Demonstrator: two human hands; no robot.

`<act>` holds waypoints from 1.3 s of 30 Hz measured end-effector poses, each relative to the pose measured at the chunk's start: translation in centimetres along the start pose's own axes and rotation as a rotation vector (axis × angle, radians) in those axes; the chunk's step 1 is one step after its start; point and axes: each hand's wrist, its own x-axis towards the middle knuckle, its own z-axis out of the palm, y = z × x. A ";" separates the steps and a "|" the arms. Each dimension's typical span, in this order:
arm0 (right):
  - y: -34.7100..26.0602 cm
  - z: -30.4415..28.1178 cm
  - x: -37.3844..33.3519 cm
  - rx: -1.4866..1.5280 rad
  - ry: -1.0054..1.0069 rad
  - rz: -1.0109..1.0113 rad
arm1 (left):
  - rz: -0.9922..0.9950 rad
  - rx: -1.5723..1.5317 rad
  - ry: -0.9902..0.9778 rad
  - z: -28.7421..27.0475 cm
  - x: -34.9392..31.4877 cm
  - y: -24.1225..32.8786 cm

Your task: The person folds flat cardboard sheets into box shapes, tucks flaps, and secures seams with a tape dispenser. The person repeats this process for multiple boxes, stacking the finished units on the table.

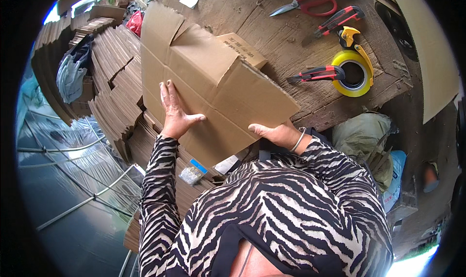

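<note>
A brown cardboard box (pixel 204 85), partly folded, lies tilted before me with crease lines across it and flaps standing at its far side. My left hand (pixel 175 113) rests flat on its left panel, thumb and fingers spread. At the near right edge my right hand (pixel 280 133) grips the cardboard, thumb on top and the other fingers hidden beneath. Behind the raised flap shows a piece of printed cardboard (pixel 245 50). To the right lie a red and black utility knife (pixel 318 74) and a yellow tape roll (pixel 340 86) with its dispenser.
On the wooden table (pixel 257 10) are red-handled scissors (pixel 313 5) and a second utility knife (pixel 340 21). Stacked flat cardboard (pixel 116 90) fills the left, with grey gloves (pixel 71 78) on it. A large cardboard sheet (pixel 432 54) stands at the right, above an olive sack (pixel 361 136).
</note>
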 end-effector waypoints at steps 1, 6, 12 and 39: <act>0.1 -0.1 0.1 0.022 -0.011 0.018 | 0.019 0.015 -0.006 0.0 -0.1 -0.1; 0.3 -0.8 0.7 0.104 -0.044 0.137 | 0.063 0.067 0.022 0.4 -0.7 -0.9; 1.6 -1.7 0.7 0.286 -0.001 0.288 | 0.021 0.053 0.071 1.1 -1.3 0.2; 2.5 4.9 5.8 -0.887 -0.538 0.635 | 0.032 -0.059 0.236 4.8 -4.8 -1.0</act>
